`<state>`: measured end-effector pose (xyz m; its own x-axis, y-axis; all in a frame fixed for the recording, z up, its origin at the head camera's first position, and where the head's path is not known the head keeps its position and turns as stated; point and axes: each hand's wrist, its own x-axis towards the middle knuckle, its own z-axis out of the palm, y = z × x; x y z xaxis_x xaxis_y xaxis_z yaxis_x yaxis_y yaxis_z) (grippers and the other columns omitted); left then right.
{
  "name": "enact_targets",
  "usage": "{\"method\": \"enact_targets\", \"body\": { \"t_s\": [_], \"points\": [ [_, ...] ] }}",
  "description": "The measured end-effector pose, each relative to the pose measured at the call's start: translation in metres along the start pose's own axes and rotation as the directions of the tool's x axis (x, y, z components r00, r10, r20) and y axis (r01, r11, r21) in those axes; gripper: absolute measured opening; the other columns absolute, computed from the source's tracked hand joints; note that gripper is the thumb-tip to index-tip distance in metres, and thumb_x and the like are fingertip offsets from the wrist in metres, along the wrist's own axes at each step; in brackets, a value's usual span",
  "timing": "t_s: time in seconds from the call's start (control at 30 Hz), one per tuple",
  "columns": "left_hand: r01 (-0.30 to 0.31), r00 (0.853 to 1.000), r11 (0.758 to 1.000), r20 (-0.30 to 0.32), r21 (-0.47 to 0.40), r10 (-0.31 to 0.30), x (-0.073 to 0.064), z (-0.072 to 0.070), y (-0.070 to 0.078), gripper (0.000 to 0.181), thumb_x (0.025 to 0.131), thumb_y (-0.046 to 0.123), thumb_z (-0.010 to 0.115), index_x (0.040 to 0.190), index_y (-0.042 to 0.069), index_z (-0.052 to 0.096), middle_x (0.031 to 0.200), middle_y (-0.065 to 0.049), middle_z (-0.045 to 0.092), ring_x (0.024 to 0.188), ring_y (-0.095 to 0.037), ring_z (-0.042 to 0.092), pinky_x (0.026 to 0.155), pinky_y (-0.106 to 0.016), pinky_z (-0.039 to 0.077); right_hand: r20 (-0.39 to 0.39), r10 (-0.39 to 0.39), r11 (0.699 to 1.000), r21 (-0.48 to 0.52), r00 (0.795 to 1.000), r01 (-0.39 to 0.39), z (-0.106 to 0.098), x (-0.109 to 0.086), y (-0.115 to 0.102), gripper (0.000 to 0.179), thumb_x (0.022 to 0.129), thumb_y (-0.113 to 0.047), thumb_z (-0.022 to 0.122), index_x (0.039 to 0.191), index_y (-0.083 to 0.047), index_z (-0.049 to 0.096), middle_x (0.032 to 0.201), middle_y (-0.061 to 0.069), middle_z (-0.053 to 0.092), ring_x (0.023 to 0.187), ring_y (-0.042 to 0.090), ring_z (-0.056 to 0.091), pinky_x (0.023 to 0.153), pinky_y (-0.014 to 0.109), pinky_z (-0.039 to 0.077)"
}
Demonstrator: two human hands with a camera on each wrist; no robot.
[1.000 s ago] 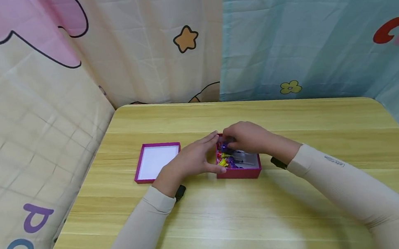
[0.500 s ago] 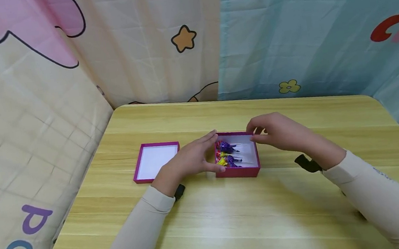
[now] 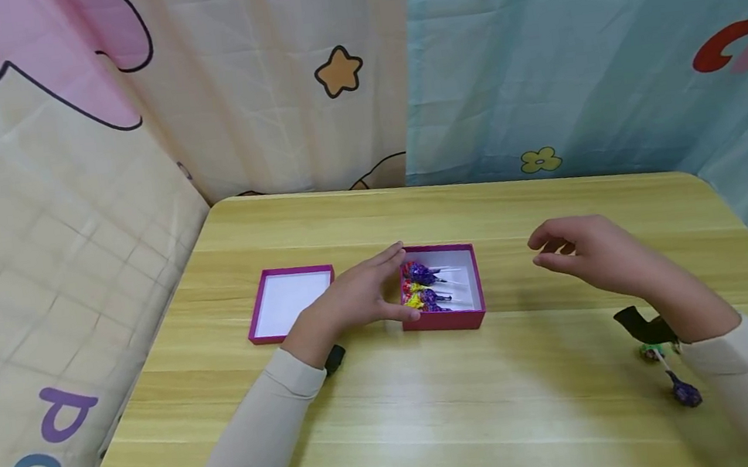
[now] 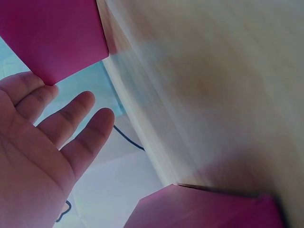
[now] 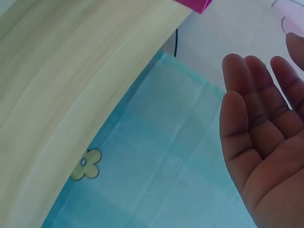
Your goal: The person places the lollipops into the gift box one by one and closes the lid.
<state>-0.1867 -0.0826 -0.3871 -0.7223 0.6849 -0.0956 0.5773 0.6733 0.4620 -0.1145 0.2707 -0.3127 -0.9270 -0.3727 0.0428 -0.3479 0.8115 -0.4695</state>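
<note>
A magenta box point(image 3: 444, 321) holds several lollipops point(image 3: 424, 273) in red, yellow and purple wrappers, their sticks pointing right. My left hand point(image 3: 358, 295) rests at its left side, thumb at the front corner and straight fingers at the back one. In the left wrist view, two fingertips touch the corner of the box point(image 4: 57, 38), while the other fingers extend free. My right hand point(image 3: 590, 254) hovers over the table to the right of the box, fingers loosely bent, nothing in it; the right wrist view shows the bare palm point(image 5: 280, 175).
The white-lined lid point(image 3: 294, 302) lies left of the box, partly behind my left hand. Near my right forearm lie a purple lollipop point(image 3: 685, 391) and a green-wrapped one point(image 3: 650, 352). Printed curtains point(image 3: 478, 57) hang behind the table point(image 3: 438, 412).
My right hand has come out of the box and moved right, away from it. The lollipops inside now show, as do those by my right forearm. My left hand has stayed at the box.
</note>
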Motion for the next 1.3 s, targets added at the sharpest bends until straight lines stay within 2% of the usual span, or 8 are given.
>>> {"method": "enact_targets", "body": {
  "t_s": [0.1,0.23,0.37,0.47,0.7,0.87,1.1,1.3],
  "points": [
    [-0.002,1.000,1.000,-0.001,-0.004,0.002,-0.001,-0.001,0.000,0.110,0.075,0.075,0.067,0.159,0.017,0.025,0.166,0.006,0.013,0.149,-0.019,0.019,0.117,-0.035,0.023,-0.013,0.022,1.000,-0.006,1.000,-0.023,-0.003,-0.013,0.007,0.017,0.098,-0.019,0.066,0.112,-0.011,0.068,0.108,0.003,0.069,0.095,0.020,0.066,0.080,0.045,0.056],
    [-0.002,1.000,1.000,-0.001,-0.010,0.002,-0.001,-0.001,0.000,0.110,0.074,0.075,0.067,0.158,0.017,0.025,0.166,0.005,0.014,0.149,-0.019,0.019,0.117,-0.036,0.024,-0.037,0.049,0.999,-0.019,0.998,-0.049,-0.005,-0.031,0.021,0.016,0.098,-0.019,0.066,0.112,-0.012,0.068,0.108,0.002,0.068,0.093,0.018,0.065,0.076,0.035,0.055],
    [-0.004,1.000,1.000,-0.001,-0.008,0.004,-0.001,-0.001,0.000,0.111,0.074,0.075,0.067,0.158,0.017,0.025,0.166,0.005,0.014,0.149,-0.019,0.020,0.117,-0.036,0.024,-0.077,0.058,0.997,-0.044,0.995,-0.062,-0.003,-0.050,0.039,0.016,0.096,-0.016,0.068,0.111,-0.013,0.068,0.106,0.000,0.069,0.090,0.009,0.064,0.073,0.027,0.054],
    [-0.002,1.000,1.000,-0.001,-0.001,0.002,-0.001,-0.001,0.000,0.111,0.073,0.076,0.067,0.159,0.018,0.025,0.165,0.007,0.013,0.149,-0.018,0.019,0.117,-0.035,0.023,-0.078,0.072,0.996,-0.055,0.994,-0.076,-0.002,-0.063,0.051,0.017,0.095,-0.014,0.069,0.112,-0.012,0.068,0.107,0.001,0.069,0.089,0.004,0.063,0.072,0.025,0.053],
    [-0.008,1.000,1.000,-0.003,0.009,0.008,-0.002,-0.001,0.000,0.111,0.074,0.075,0.067,0.159,0.017,0.025,0.166,0.006,0.013,0.149,-0.018,0.019,0.117,-0.035,0.023,0.048,0.125,0.991,-0.051,0.991,-0.123,0.004,-0.084,0.070,0.018,0.098,-0.016,0.065,0.115,-0.010,0.067,0.110,0.002,0.068,0.095,0.009,0.063,0.076,0.029,0.054],
    [-0.008,1.000,1.000,-0.003,0.006,0.008,-0.002,0.000,0.000,0.111,0.074,0.075,0.066,0.159,0.017,0.025,0.166,0.006,0.013,0.149,-0.019,0.019,0.117,-0.036,0.023,0.098,0.151,0.988,-0.036,0.984,-0.148,0.006,-0.096,0.082,0.018,0.098,-0.016,0.065,0.115,-0.011,0.067,0.112,0.002,0.068,0.096,0.004,0.062,0.075,0.027,0.054],
    [0.005,1.000,1.000,0.003,-0.006,-0.005,-0.002,0.000,0.000,0.111,0.073,0.076,0.066,0.159,0.020,0.024,0.166,0.007,0.012,0.150,-0.019,0.018,0.117,-0.037,0.023,0.234,0.118,0.984,0.100,0.965,-0.145,0.012,-0.113,0.105,0.016,0.099,-0.010,0.062,0.115,-0.007,0.064,0.110,0.004,0.066,0.096,-0.007,0.057,0.071,0.023,0.054],
    [0.010,1.000,1.000,0.003,-0.006,-0.010,-0.003,-0.001,0.001,0.111,0.073,0.076,0.067,0.159,0.020,0.023,0.165,0.009,0.011,0.150,-0.019,0.018,0.117,-0.037,0.023,0.328,0.079,0.967,0.204,0.941,-0.152,0.017,-0.120,0.118,0.017,0.099,-0.005,0.059,0.116,0.000,0.060,0.109,0.007,0.063,0.095,-0.006,0.058,0.071,0.023,0.054]
  ]
}}
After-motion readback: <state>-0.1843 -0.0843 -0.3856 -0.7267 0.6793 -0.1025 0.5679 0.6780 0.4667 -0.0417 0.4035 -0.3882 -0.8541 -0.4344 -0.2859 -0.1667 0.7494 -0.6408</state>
